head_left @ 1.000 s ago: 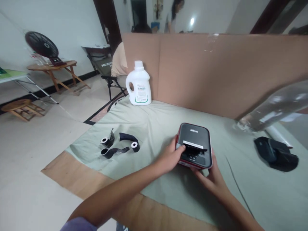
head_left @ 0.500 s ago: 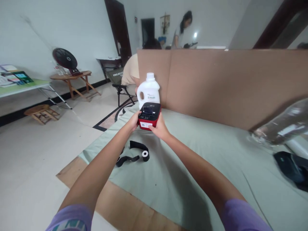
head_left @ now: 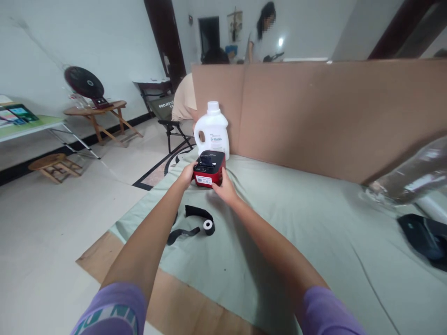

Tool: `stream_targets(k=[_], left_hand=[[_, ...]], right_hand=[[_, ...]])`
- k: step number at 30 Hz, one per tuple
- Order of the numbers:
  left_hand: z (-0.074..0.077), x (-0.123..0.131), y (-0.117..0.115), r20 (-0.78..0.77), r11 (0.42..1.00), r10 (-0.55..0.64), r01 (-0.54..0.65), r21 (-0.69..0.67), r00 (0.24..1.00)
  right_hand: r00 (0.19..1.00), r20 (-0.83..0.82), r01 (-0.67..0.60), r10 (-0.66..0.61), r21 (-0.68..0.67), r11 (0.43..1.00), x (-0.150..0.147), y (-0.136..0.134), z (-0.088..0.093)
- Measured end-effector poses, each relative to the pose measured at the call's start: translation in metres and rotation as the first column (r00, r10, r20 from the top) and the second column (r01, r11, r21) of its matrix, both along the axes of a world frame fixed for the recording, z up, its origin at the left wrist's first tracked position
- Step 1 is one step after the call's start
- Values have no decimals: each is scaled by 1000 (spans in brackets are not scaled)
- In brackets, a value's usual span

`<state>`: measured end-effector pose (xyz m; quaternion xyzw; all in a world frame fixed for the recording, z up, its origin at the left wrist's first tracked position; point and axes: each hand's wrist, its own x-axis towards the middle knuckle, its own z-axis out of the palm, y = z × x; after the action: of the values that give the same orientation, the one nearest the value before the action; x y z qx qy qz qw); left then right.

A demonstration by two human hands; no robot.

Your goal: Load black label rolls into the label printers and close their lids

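A small red and black box-shaped device [head_left: 208,169] rests on the green cloth [head_left: 300,232] just in front of a white detergent bottle [head_left: 211,131]. My left hand [head_left: 186,175] grips its left side and my right hand [head_left: 223,188] grips its right front corner, both arms stretched far forward. Black tape rolls with loose strips [head_left: 195,221] lie on the cloth under my arms, nearer to me.
A tall cardboard wall [head_left: 314,111] stands behind the cloth. A black pouch [head_left: 424,239] and a clear plastic bottle [head_left: 408,179] lie at the right. Beyond the table's left edge are a folding chair [head_left: 167,116], a fan [head_left: 84,83] and stools. Two people are behind the cardboard.
I carried the red and black device from close in front of me to the far left, and set it down on the cloth by the white bottle.
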<state>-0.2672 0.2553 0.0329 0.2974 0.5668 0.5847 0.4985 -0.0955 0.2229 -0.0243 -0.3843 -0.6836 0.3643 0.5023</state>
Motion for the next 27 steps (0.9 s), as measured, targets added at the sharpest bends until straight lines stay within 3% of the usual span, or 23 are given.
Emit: stream_targets(k=[2,4,6,8,9,11,12,14,15,16,17,19,22,25,27], left_hand=[[4,2,-5,-61,997,56,-52,65,997],[9,2,-14,-109,984,122,-105,145,986],[17,4,-32,-189,945,226,-168,279,956],[27,14,-60,-344,845,351,-137,517,871],[34,23,-78,-444,761,412,-32,648,796],[47,51,-117,-632,597,359,351,721,687],[54,68,-136,-745,504,271,570,649,609],[66,101,-167,-930,265,175,894,361,323],[70,115,-177,-956,163,190,953,256,224],[73,127,-182,-965,102,214,979,179,154],[75,134,-184,-965,80,237,987,136,114],[75,136,-182,-965,144,250,982,120,81],[74,105,-186,-972,381,230,915,131,43],[70,59,-217,-975,644,217,744,177,44],[58,33,-248,-985,785,171,604,135,-1]], right_hand=[[999,32,26,-25,-18,999,24,-22,1],[996,70,64,-62,-18,998,71,-50,3],[970,194,141,-149,56,988,142,-81,4],[872,347,293,-344,191,937,231,-112,7],[795,406,382,-450,241,892,278,-128,10],[600,513,536,-613,310,785,367,-158,22],[494,556,608,-668,329,723,406,-174,31],[311,635,712,-707,338,616,465,-202,52],[241,665,756,-707,328,566,485,-215,63],[186,687,800,-702,309,515,500,-225,72],[144,700,841,-700,287,459,511,-235,79],[86,710,902,-698,241,357,523,-249,88],[51,722,939,-690,201,279,535,-266,87],[63,713,933,-698,207,296,553,-277,70],[53,718,915,-694,243,321,570,-279,53]])
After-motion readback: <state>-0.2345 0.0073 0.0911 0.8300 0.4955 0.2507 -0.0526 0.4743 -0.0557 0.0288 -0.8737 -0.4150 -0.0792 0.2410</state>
